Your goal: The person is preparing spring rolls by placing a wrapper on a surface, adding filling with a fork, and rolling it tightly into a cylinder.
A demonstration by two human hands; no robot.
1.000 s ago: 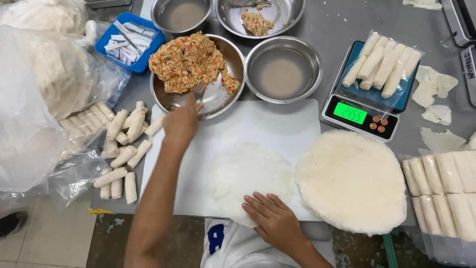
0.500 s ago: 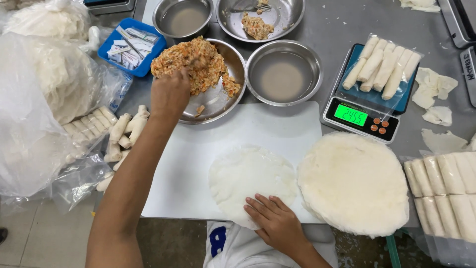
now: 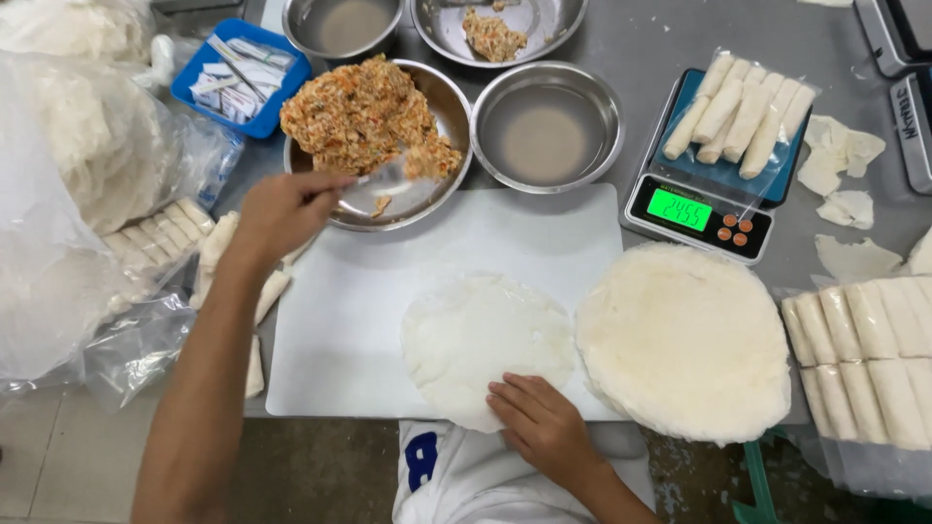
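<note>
My left hand [image 3: 283, 212] grips a metal spoon [image 3: 383, 177] whose bowl lies in a steel bowl [image 3: 449, 102] holding orange-brown minced filling [image 3: 359, 114]. My right hand [image 3: 542, 424] rests flat on the near edge of a single round white wrapper [image 3: 481, 335] spread on a white cutting board [image 3: 340, 320]. A thick stack of the same round wrappers [image 3: 684, 340] lies just right of the board.
A steel bowl of cloudy liquid [image 3: 546, 126] sits right of the filling. A digital scale [image 3: 704, 189] carries a bag of finished rolls [image 3: 740, 112]. More rolls lie at the left [image 3: 218, 247] and right [image 3: 874, 359]. A blue tray [image 3: 241, 78] and plastic bags [image 3: 68, 194] stand at left.
My left hand has drawn back from over the filling bowl toward its near rim, with the spoon now showing in the bowl. My right hand stays on the wrapper.
</note>
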